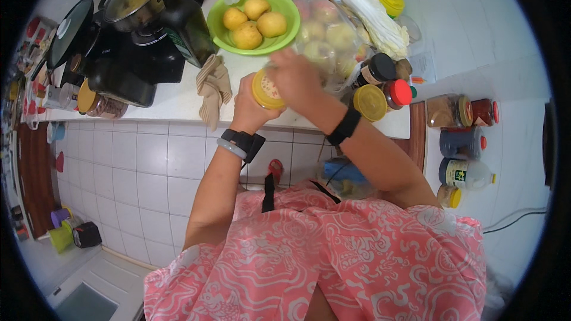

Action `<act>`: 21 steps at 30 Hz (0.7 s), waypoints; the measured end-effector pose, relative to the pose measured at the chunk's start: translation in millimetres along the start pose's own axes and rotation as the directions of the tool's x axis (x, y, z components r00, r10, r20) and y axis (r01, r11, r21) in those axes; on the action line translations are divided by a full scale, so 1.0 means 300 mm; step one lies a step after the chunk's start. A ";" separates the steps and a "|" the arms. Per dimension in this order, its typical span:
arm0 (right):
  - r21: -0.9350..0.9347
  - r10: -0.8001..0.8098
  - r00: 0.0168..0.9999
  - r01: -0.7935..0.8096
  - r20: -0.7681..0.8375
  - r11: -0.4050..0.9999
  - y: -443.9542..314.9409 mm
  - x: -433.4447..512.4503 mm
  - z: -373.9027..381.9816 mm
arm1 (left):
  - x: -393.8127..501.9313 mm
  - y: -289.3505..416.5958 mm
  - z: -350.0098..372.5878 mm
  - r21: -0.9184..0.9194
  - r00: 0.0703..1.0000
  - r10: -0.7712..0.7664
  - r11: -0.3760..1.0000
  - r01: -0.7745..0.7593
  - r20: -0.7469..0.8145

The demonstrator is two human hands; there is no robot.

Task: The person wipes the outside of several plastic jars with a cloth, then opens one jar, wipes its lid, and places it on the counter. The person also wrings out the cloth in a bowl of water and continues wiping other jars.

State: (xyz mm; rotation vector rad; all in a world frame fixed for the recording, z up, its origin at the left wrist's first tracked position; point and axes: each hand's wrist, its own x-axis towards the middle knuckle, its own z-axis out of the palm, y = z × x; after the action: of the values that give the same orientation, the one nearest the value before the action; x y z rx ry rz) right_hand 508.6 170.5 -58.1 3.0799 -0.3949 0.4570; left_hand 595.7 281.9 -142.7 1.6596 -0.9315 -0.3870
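A jar with a patterned yellow lid (266, 91) is held in my left hand (250, 103), just over the front of the white counter (178, 98). My right hand (296, 76) is at the lid's right side and is motion-blurred. Its fingers are bent, but whether they grip the lid cannot be made out. Behind my hands stands a green plastic basin (218, 38) with several round yellow fruits (247, 35) in it. A striped beige cloth (215, 87) lies to the left of my left hand.
Bagged fruit (328, 38), a napa cabbage (374, 20) and several lidded jars (370, 102) crowd the right. At left are a lidded pot (134, 4) on the hob (160, 60), a dark bottle (189, 26), another dark bottle (122, 82) and a yellow-capped jar (100, 103).
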 end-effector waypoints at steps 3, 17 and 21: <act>0.149 -0.089 0.993 0.100 -0.080 0.984 -0.043 -0.025 0.020 | 0.000 -0.002 0.003 -0.002 1.000 -0.011 1.000 0.011 0.013; 0.117 -0.149 0.984 0.160 -0.098 0.980 -0.091 0.016 0.016 | 0.028 -0.055 0.023 0.386 0.985 0.078 0.913 -0.133 0.153; 0.248 -0.172 0.980 0.192 -0.100 0.949 -0.084 -0.039 -0.034 | 0.034 -0.083 0.014 0.104 0.989 -0.071 0.993 0.057 0.128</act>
State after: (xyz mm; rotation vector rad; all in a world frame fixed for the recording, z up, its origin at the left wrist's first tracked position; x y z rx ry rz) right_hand 501.2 198.2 -50.8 3.2895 -0.0492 0.6664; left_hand 608.6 272.8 -165.0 1.7759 -1.0110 -0.5058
